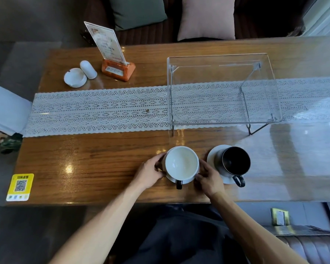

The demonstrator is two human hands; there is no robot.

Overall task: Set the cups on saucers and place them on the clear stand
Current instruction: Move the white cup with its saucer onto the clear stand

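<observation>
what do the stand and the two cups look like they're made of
Stand: clear acrylic or similar plastic, since the lace shows straight through, on thin metal-looking legs. White cup: glazed ceramic, probably, glossy with a dark handle. Dark cup: glossy black glaze, likely ceramic too.

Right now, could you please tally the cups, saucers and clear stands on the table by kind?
Cups: 2, white cup, black cup
Saucers: 2, under the white cup, under the black cup
Clear stands: 1
Total: 5
</observation>
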